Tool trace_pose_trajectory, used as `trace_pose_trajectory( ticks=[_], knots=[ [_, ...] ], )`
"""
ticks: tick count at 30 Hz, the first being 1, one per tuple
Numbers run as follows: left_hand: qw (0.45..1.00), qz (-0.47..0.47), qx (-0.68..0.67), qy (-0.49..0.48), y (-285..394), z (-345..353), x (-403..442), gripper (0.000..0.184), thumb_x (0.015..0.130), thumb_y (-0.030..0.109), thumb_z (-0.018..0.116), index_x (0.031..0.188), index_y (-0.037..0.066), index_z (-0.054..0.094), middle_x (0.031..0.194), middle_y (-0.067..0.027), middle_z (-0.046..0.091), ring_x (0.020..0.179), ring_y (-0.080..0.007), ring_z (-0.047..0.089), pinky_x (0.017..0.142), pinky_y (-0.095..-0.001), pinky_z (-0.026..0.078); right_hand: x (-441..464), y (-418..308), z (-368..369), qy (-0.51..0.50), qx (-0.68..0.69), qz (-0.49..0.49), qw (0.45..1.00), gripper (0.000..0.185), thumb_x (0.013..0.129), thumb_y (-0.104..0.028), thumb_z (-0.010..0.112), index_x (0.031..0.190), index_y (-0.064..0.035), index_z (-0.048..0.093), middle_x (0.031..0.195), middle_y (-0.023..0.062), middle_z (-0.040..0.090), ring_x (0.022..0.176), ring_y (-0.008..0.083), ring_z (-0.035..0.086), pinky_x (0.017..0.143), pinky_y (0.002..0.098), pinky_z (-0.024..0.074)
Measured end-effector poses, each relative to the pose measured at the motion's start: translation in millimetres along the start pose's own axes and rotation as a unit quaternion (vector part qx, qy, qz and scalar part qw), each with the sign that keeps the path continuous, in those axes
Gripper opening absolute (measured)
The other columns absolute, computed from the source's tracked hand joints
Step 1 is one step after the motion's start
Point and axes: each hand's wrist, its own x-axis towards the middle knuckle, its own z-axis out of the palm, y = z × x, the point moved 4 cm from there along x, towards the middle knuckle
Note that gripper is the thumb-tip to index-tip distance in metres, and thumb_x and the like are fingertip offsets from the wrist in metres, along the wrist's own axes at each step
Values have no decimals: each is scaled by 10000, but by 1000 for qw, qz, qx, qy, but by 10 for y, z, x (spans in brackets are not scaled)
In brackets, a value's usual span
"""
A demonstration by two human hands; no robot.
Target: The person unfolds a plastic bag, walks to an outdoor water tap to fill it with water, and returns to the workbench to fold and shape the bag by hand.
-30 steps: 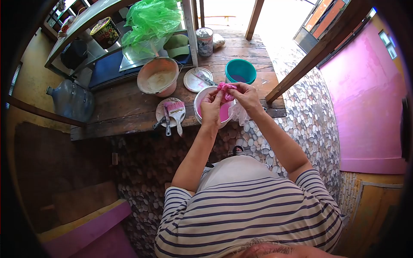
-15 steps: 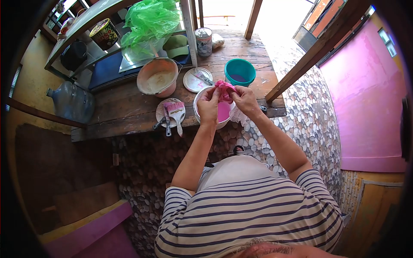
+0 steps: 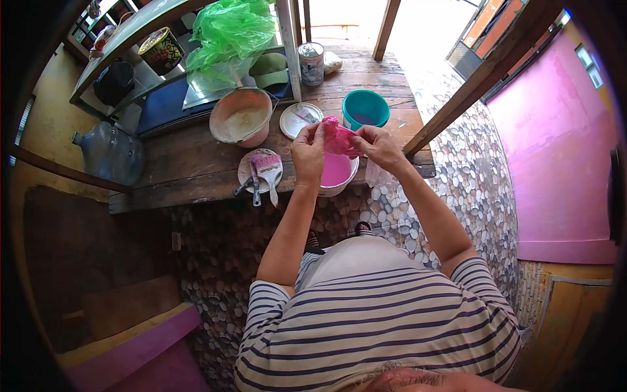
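Note:
Between my two hands a pink-coated plastic bag (image 3: 339,140) is stretched, crumpled and wet-looking. My left hand (image 3: 308,151) pinches its left end, and my right hand (image 3: 381,150) pinches the right end. Just below sits a white bucket (image 3: 338,189) with pink paint (image 3: 335,171) inside; the bag hangs over its far rim. A clear plastic bag (image 3: 379,174) lies beside the bucket, under my right hand. To the left, paintbrushes (image 3: 266,168) with pink bristles rest on a round lid (image 3: 244,171). Behind my hands stands a teal bucket (image 3: 366,104).
An orange basin (image 3: 240,117), a white lid (image 3: 295,125) with a brush on it and a paint can (image 3: 311,64) stand on the wooden table (image 3: 176,166). Wooden posts (image 3: 450,110) rise at the right. A water jug (image 3: 112,153) stands at the left.
My hands have drawn apart slightly, and the pink bag between them is spread wider. More of the pink paint shows below. The clear bag hangs differently beside the bucket.

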Motion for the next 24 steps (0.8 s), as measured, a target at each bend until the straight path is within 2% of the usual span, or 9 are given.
trace_pose_trajectory(
  ticks=[3,6,7,9,12,15,21,22,24],
  knots=[
    [999,47,23,-3,13,12,34,228,970,167,629,1052,-44,648,889,-40,677,766,-70,615,688,-221,518,22,-38,-85,22,-78,-53,995,283,979,-225,608,991,57,637,813,92,688,749,127,676,655,270,536],
    [995,81,54,-8,66,38,37,232,984,180,608,1051,-38,649,893,-30,669,774,-58,602,692,-215,514,34,-73,-148,10,-135,-9,991,270,980,-240,609,982,27,645,793,68,683,708,102,647,631,255,522],
    [994,90,55,-12,97,60,26,225,986,178,604,1045,-34,649,894,-28,667,776,-56,598,694,-212,510,16,-112,-140,11,-134,-8,991,270,980,-240,609,982,27,645,793,68,683,708,102,647,631,255,522],
    [993,99,55,-17,123,94,15,218,988,177,601,1038,-29,649,895,-26,664,779,-53,594,696,-210,506,-12,-160,-125,23,-29,22,999,260,974,-247,621,1005,11,634,774,37,671,683,72,613,620,246,510],
    [991,115,73,-15,138,117,43,209,992,179,595,1012,-22,648,884,-21,657,774,-56,577,695,-217,496,47,-84,-165,7,-3,-1,1000,255,970,-240,626,1033,6,610,782,25,666,705,60,612,631,243,512],
    [985,132,107,-2,147,101,77,216,1001,184,577,991,-21,645,871,-22,652,769,-63,563,695,-227,488,12,-161,-169,-31,-17,-26,999,265,966,-231,633,1067,11,592,800,29,665,736,76,626,672,243,525],
    [983,140,118,-6,223,89,156,253,1019,204,542,996,-28,641,869,-21,649,783,-63,555,700,-226,480,10,-272,-239,-2,-19,-82,996,241,961,-204,640,1029,26,615,882,58,679,812,96,638,756,252,538],
    [983,141,116,-5,259,101,150,260,1021,210,540,999,-29,640,868,-19,647,783,-61,551,699,-225,479,20,-301,-272,-1,-18,-82,996,241,961,-204,640,1029,26,615,882,58,679,812,96,638,756,252,538],
    [983,141,113,-5,273,106,157,266,1023,216,537,1003,-29,639,867,-16,644,784,-60,548,699,-223,478,36,-336,-338,-5,-35,-21,999,216,965,-162,625,1059,32,609,938,65,674,858,93,635,770,263,542]
  ],
)
